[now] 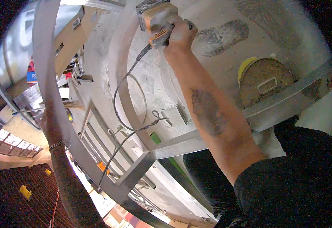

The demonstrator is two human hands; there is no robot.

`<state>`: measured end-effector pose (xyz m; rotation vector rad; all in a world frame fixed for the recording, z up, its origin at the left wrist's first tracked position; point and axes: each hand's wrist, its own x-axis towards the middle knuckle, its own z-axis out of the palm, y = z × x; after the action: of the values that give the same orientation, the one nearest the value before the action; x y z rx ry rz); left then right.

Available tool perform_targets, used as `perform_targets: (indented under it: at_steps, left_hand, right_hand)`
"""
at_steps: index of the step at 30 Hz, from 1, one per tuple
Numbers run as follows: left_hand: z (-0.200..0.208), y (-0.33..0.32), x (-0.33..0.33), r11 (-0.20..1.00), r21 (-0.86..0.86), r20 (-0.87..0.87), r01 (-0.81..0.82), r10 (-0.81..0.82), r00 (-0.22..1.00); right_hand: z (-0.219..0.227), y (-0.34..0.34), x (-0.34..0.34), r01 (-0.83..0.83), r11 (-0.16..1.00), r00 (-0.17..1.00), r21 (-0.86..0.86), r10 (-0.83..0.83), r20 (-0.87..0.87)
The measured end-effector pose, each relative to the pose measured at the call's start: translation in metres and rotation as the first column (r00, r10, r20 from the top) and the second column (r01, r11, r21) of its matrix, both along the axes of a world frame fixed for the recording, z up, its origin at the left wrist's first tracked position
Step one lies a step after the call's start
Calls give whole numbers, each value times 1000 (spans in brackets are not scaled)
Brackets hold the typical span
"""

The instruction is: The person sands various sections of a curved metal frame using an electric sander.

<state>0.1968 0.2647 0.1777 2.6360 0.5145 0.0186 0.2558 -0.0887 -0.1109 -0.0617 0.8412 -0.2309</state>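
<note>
My right hand (pixel 182 33) is wrapped round an orange and black power sander (pixel 156 21) at the top of the view. The sander's dark pad end points up and away from me, partly cut off by the picture's edge. From its rear a dark cord (pixel 117 95) loops down to a twisted joint and on toward the frame. On the left, my left hand (pixel 49 117) is at a grey metal frame (pixel 44 45), touching or very near its bar. Its fingers are dark and partly hidden, so their grip does not show.
Another frame bar (pixel 280 97) crosses in front of me. Beyond it stands a round yellow-rimmed container (pixel 251 89) with a handle on its dirty top. A small square box (pixel 173 116) and long metal pieces (pixel 103 138) lie on the dusty grey floor (pixel 215 76).
</note>
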Motion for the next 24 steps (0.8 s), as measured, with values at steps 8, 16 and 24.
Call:
perform_targets:
  at_steps: [8, 16, 24]
  left_hand:
    - [9, -7, -3, 998, 38, -12, -55, 56, 998]
    - [10, -4, -2, 998, -34, -11, -43, 43, 999]
    - [5, 5, 3, 999, 36, -8, -1, 1, 1000]
  right_hand:
    - [9, 30, -18, -218, 967, 970, 133, 200, 137]
    - [-5, 78, -35, -455, 858, 815, 238, 509, -279]
    - [2, 79, -50, -484, 868, 832, 114, 496, -247]
